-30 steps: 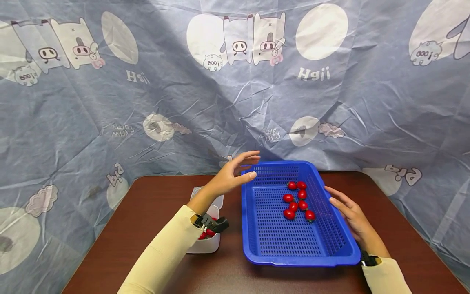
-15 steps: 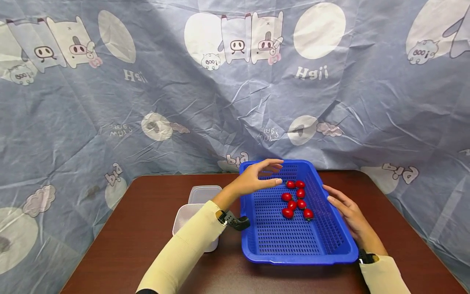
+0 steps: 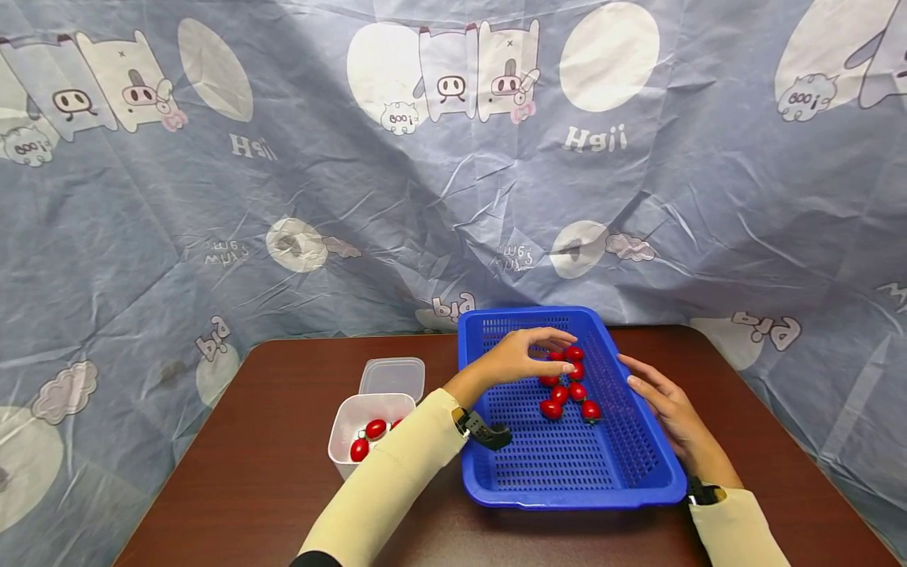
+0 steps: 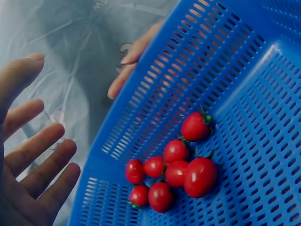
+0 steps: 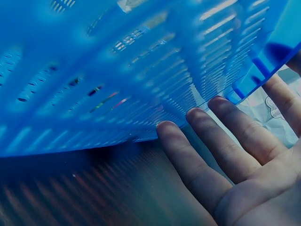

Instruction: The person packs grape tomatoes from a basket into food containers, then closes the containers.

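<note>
Over the blue basket (image 3: 496,498) hangs my left hand (image 3: 523,356), its fingers spread and nothing between them. Below and beyond its fingertips lie several cherry tomatoes (image 3: 559,394), bunched toward the basket's right side. The left wrist view has the hand (image 4: 35,165) with fingers apart, to one side of the tomatoes (image 4: 176,173). My right hand (image 3: 676,417) is at the basket's right wall, its fingertips at the rim. In the right wrist view straight fingers (image 5: 230,146) rest against the basket's outer wall (image 5: 141,84).
Left of the basket stands a white plastic box (image 3: 342,429) with a few cherry tomatoes (image 3: 375,429) in it; my left sleeve hides part of it. Its translucent lid (image 3: 392,376) lies behind it on the brown table (image 3: 262,441). A patterned cloth (image 3: 397,197) hangs behind.
My left hand has moved right and downward, from the basket's left edge to above the tomatoes inside. The right hand has stayed at the basket's rim.
</note>
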Tool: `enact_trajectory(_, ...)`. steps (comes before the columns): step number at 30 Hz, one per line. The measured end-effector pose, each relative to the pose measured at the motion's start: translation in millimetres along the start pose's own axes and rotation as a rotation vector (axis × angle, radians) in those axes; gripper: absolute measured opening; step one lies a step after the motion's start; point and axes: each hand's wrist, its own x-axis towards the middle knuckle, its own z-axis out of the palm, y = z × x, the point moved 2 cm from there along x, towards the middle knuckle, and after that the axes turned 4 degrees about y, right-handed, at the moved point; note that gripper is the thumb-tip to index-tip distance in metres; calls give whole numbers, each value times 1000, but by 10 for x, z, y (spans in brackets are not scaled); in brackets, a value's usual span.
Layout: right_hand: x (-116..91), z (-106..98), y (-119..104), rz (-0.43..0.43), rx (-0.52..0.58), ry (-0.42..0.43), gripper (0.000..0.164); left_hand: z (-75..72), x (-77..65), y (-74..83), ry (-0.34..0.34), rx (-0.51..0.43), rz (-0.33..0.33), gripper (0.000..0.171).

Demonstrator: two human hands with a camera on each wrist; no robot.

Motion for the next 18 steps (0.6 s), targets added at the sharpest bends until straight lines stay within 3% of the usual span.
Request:
enact_trajectory(9,15,-12,27,-9,-47,26,46,142,43,-128,-44,7,-47,40)
enact_trajectory(18,-6,-18,16,-5,-51,46,47,185,82,-198,-76,114,-82,35)
